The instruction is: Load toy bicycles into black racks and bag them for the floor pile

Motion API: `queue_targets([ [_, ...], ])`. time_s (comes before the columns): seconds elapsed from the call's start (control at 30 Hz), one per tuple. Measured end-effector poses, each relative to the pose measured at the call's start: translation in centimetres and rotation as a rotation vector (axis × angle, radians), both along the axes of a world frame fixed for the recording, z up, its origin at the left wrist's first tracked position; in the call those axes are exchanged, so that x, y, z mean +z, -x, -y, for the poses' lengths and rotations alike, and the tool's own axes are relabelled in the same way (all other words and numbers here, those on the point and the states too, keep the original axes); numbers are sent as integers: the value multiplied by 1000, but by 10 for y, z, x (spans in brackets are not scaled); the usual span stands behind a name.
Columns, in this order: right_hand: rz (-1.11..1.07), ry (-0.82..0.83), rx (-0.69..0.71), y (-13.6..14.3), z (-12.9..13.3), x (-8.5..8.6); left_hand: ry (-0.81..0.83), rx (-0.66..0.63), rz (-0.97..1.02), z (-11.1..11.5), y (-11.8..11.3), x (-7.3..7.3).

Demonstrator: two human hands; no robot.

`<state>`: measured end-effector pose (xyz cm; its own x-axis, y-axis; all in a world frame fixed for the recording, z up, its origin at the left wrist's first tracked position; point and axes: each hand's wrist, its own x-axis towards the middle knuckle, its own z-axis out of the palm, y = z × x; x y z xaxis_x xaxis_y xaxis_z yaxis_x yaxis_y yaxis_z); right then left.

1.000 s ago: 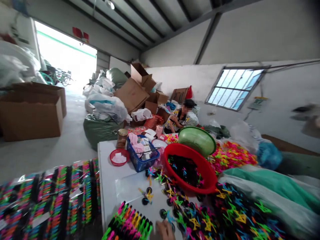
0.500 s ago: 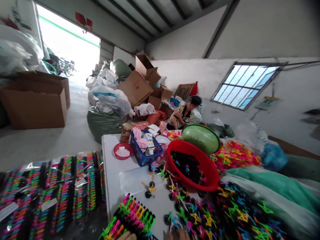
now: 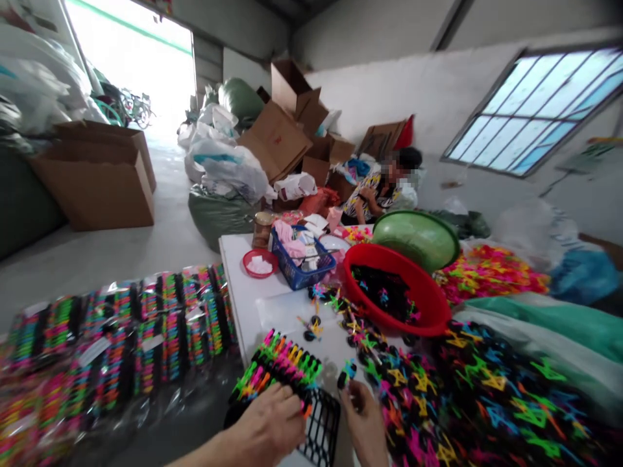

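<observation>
A black grid rack [image 3: 318, 421] lies near the table's front edge, its far part filled with rows of small bright plastic toys [image 3: 277, 357] in green, pink, orange and yellow. My left hand [image 3: 275, 418] is closed over the rack's left side, fingers pressed together beside an orange piece; what they grip is hidden. Just right of the rack, my right hand [image 3: 363, 418] pinches a small toy [image 3: 346, 375] with blue, green and black parts. To its right spreads a heap of loose toys [image 3: 413, 402] with black wheels and coloured arms.
A red basin [image 3: 438, 318] of black parts stands behind the heap, against a tilted green basin [image 3: 418, 240]. A blue basket [image 3: 302, 275] and a small red dish [image 3: 260, 264] sit farther back. Bagged toys [image 3: 121, 350] lie left of the table. A person [image 3: 370, 194] sits beyond.
The view has tipped downward, bringing both hands and the bare grid of the rack into sight. My right hand now holds a small toy up beside the rack.
</observation>
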<state>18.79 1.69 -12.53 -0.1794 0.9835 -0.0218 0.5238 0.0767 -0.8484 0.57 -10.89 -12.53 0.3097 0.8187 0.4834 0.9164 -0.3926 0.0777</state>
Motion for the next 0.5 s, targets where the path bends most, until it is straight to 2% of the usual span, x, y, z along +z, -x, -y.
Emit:
queue_targets([
  [0.1,-6,66,40,10,12,-9,85,-32,6,10,4,21],
  [0.2,17,74,41,13,18,-18,122,-21,29,12,5,30],
  [0.33,4,90,39,10,26,-23,153,-23,6,11,5,33],
  [0.5,93,129,-59,10,38,-25,145,-37,8,9,5,27],
])
